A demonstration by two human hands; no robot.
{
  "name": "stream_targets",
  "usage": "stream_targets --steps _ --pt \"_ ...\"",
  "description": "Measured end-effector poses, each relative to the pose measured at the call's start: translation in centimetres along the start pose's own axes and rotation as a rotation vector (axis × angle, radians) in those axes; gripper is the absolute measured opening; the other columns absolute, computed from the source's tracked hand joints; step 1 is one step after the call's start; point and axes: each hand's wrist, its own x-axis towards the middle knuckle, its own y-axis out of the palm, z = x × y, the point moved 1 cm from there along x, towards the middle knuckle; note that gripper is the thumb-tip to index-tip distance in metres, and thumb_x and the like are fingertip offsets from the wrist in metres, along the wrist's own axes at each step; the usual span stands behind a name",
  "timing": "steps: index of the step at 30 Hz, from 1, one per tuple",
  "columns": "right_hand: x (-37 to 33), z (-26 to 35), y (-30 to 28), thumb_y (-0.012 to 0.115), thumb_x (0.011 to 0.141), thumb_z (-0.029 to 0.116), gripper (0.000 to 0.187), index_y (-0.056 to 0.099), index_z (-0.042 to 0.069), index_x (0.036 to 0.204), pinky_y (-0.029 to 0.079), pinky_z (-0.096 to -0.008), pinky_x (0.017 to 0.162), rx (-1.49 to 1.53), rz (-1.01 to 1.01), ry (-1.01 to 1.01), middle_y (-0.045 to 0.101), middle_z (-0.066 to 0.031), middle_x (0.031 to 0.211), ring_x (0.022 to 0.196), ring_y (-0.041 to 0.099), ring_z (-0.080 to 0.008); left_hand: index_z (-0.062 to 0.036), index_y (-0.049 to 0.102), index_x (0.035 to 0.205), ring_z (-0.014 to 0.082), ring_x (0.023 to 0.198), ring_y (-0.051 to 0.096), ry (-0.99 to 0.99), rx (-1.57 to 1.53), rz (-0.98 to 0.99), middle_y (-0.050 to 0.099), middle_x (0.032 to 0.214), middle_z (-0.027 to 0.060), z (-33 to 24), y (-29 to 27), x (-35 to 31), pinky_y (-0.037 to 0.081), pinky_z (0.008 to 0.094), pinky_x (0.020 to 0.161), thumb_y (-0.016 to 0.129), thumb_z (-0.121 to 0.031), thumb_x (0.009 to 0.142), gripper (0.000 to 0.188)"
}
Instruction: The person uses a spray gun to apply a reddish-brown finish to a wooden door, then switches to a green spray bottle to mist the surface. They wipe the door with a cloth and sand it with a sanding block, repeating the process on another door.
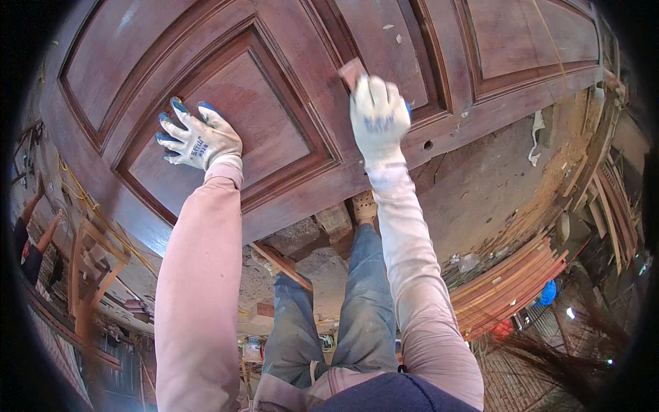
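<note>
A large reddish-brown panelled wooden door [274, 213] lies across the view in front of me. My left hand [202, 139], in a white work glove with blue-coated fingers, rests on one of its raised panels with the fingers spread. My right hand [379, 120], gloved the same way, is closed round a reddish-brown piece of sandpaper [352, 72]. That piece is slightly blurred and pokes out past the fingers onto the frame between two panels. The rest of it is hidden under the glove.
Wooden blocks [334, 221] lie under the door's near edge, by my foot. Stacked wooden strips [504, 285] lie at the right. A small wooden frame [96, 268] stands at the left, near another person's arms [42, 237]. A yellow cord [82, 192] runs along the left.
</note>
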Motion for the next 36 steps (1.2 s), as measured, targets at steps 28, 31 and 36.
stream_targets --steps 28,31,36 --pt "-0.5 0.2 -1.4 0.065 0.077 0.016 0.019 0.06 0.012 0.094 0.05 -0.0333 0.063 0.115 0.146 0.028 0.058 -0.0021 0.088 0.079 0.062 -0.0202 -0.0243 0.032 0.147 0.0461 0.138 0.023 0.04 0.008 0.153 0.027 0.152 0.016 0.6 -1.9 0.2 0.02 0.0654 0.106 0.043 -0.039 0.096 0.055" --pt "7.8 1.2 1.5 0.063 0.081 0.018 0.007 0.06 0.017 0.088 0.049 -0.035 0.053 0.156 -0.09 -0.048 0.057 -0.0029 0.079 0.064 0.06 -0.0197 -0.0242 0.033 0.147 0.0462 0.138 0.024 0.055 -0.057 0.09 0.028 0.151 0.016 0.4 -1.6 0.1 0.02 0.0657 0.105 0.045 -0.038 0.095 0.055" --pt "19.2 -0.9 0.3 0.061 0.09 0.017 0.015 0.062 0.002 0.095 0.047 -0.0346 0.058 0.898 -0.039 0.196 0.064 -0.0135 0.074 0.061 0.062 -0.0221 -0.0236 0.033 0.146 0.046 0.138 0.023 0.058 -0.026 0.118 0.028 0.151 0.0175 0.7 -1.0 0.4 0.021 0.0667 0.104 0.044 -0.039 0.095 0.054"
